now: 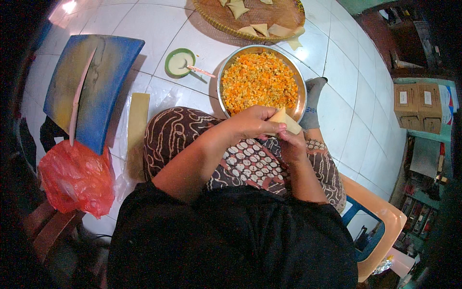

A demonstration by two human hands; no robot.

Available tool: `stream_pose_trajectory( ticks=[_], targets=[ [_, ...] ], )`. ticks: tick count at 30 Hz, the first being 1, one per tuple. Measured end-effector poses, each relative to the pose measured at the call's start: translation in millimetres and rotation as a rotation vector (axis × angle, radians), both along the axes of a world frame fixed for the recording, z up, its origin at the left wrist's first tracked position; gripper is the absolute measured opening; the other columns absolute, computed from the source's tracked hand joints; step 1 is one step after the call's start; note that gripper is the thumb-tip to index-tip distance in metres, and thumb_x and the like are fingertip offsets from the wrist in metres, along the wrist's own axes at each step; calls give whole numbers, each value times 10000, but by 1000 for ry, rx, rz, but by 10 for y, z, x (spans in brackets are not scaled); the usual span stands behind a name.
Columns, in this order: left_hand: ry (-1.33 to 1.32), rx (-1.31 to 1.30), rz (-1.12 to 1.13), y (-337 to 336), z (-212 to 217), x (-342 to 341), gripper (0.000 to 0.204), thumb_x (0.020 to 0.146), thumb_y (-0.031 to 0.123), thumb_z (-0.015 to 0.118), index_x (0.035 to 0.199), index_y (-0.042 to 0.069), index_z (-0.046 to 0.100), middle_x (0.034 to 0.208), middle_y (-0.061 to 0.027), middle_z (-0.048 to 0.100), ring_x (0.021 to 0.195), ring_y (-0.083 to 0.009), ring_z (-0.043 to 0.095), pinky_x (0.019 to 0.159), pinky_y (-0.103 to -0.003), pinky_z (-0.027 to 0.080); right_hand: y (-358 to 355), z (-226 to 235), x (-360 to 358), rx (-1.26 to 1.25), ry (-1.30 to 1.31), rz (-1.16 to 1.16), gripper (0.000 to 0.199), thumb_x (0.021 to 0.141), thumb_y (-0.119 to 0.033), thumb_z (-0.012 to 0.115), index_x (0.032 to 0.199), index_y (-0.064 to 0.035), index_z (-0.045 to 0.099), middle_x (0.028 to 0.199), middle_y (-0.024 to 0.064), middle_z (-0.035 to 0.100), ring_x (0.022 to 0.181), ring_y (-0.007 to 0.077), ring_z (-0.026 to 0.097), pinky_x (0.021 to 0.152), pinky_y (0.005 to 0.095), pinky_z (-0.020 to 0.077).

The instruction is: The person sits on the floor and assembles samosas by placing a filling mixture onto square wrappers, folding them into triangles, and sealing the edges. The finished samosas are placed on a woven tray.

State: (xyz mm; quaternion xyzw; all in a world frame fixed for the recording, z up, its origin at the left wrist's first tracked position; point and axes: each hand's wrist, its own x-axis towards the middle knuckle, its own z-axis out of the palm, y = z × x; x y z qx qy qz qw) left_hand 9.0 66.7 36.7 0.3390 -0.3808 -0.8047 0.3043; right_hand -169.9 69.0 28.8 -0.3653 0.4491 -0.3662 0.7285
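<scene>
Both hands hold a pale, folded pastry wrapper (288, 121) over my lap, at the near rim of the filling bowl. My left hand (252, 121) pinches it from the left, thumb on top. My right hand (293, 144) grips it from below and the right; some of its fingers are hidden. Whether filling lies inside the wrapper cannot be seen. Just beyond, a round metal bowl (222, 98) holds a diced orange and yellow filling (260, 79). Left of it stands a small green bowl (168, 60) of whitish paste with a pink-handled spoon (204, 72) in it.
A woven tray (211, 21) at the far side carries several folded pastries (237, 8). On the left, a worn blue board (113, 91) bears a long pink-handled tool (81, 98), near a red plastic bag (77, 180). A strip of wrappers (138, 120) lies beside my knee. Cardboard boxes (417, 103) stand right.
</scene>
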Motion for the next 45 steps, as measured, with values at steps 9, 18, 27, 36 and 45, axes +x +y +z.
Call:
stream_pose_trajectory(
  ticks=[9,18,27,36,45],
  targets=[
    [94,89,110,-8,-18,-18,320,866,255,552,1035,-15,577,915,-54,620,809,-117,578,734,-245,456,-48,62,-45,3,58,237,530,707,-132,704,1174,-10,488,1041,66,589,947,180,560,814,295,431],
    [249,143,468,-85,-191,6,258,902,181,473,1033,-31,539,941,-100,608,858,-181,596,783,-301,469,-385,266,-293,-438,815,397,167,770,-122,623,855,22,623,797,80,611,820,169,574,642,300,425],
    [439,267,644,-97,-242,-71,247,928,191,413,1024,-10,520,932,-107,576,822,-174,577,738,-297,479,-74,179,286,-1537,1044,240,417,636,-106,559,1046,-35,580,1044,141,564,942,301,549,794,414,441],
    [529,323,622,-63,-316,-61,271,908,226,437,1053,8,508,983,-118,596,890,-205,586,803,-325,481,-18,149,328,-1425,1012,252,442,644,-115,575,1075,-21,557,1092,171,553,975,321,544,836,416,435],
    [423,334,520,-50,-57,17,285,853,196,495,1076,18,505,1042,-107,581,968,-215,557,832,-366,456,-183,247,78,-1065,726,61,229,786,-134,546,979,-19,590,940,134,551,903,280,524,798,359,418]
  ],
)
